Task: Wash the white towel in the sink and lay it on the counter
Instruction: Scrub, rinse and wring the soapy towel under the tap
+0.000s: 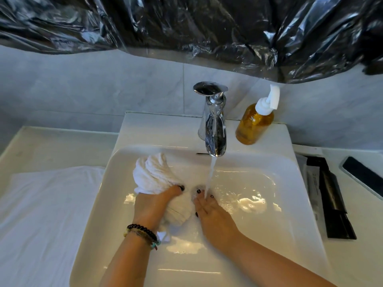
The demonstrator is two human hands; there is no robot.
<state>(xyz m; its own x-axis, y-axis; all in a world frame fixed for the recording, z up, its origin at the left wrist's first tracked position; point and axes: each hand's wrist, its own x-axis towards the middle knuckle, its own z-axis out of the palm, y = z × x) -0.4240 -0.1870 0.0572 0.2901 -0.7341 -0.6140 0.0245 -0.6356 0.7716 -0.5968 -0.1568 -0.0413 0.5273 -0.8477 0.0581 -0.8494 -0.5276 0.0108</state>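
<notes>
While the tap [214, 129] runs, the wash is plainly mid-course. White towel [154, 175] sits bunched inside the sink [290, 183], left of the stream, one twisted end standing up toward the back wall of the basin and the rest pressed down between the hands. Left hand [153, 204] grips the wad, fingers curled round it. Right hand [209, 210] lies with fingers straight, tips under the water and pressing against the towel's near edge; whether it pinches any cloth I cannot tell, as splash and glare blur the contact.

Judged status: wetting and rubbing under way. Soap bottle [253, 125] stands upright on the sink ledge, just right of the tap, apart from both hands; no lather visible on the cloth.

Left to do, as I judge: finish rinsing, wring out, shut off water, lay towel on desk [58, 141]. A white cloth [47, 204] is spread on the desk left of the sink.
</notes>
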